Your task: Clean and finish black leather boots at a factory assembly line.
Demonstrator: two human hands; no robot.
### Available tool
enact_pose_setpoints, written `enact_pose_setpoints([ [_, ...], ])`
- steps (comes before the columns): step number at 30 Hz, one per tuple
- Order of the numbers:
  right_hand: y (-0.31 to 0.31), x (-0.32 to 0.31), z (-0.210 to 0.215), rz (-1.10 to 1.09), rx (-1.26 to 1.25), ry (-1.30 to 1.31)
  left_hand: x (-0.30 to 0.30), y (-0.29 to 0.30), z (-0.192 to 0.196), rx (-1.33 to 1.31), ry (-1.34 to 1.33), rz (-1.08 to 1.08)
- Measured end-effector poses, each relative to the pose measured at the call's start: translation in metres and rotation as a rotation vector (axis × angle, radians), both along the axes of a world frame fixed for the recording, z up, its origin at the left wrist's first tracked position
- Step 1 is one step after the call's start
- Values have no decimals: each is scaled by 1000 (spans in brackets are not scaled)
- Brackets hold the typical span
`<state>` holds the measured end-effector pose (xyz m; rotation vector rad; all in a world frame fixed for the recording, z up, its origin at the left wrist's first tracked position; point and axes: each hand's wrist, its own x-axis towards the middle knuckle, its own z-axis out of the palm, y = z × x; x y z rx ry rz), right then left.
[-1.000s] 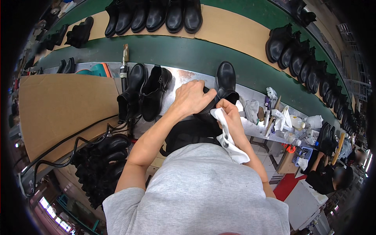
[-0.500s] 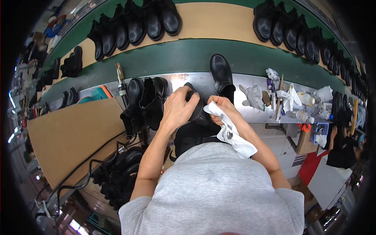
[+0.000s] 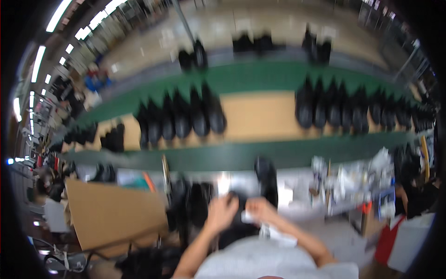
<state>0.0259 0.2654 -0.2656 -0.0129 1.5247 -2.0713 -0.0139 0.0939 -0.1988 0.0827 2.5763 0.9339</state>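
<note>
Motion blurs the view. My left hand [image 3: 223,213] is closed round a black boot [image 3: 240,216] held low in front of my body. Beside it, my right hand [image 3: 261,210] grips a white cloth [image 3: 278,236], whose loose end hangs down over my right forearm. The bunched part of the cloth is close to the boot; whether it touches is too smeared to tell. Beyond my hands another black boot [image 3: 266,179] stands on the shiny metal bench. More dark boots [image 3: 193,200] stand together just left of my left hand.
Rows of black boots [image 3: 181,118] line the green conveyor [image 3: 260,76] on tan board. Bottles, cloths and plastic bags [image 3: 353,179] clutter the right of the bench. A large cardboard sheet [image 3: 116,214] leans at left. Another person's arm [image 3: 403,200] shows at far right.
The view has tilted up, bringing in the conveyor's far side and the floor behind, so everything sits lower. My hands keep the boot and the cloth, still side by side.
</note>
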Motion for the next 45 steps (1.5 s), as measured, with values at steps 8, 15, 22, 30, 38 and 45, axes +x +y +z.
enact_pose_setpoints([
  [8,-1,-2,-3,145,-58,24,3,-8,-14,-16,-85,65],
  [15,6,-5,8,145,-17,35,-2,-2,-12,3,-30,32],
  [22,3,-5,-4,108,-153,-13,-2,-1,-11,-11,-53,58],
  [30,9,-4,7,45,-257,-251,-1,2,-13,26,-25,60],
  [38,11,-7,8,64,-421,-329,0,1,-9,36,-28,59],
  [45,10,-6,7,55,-365,-323,-2,4,-4,36,-32,60],
])
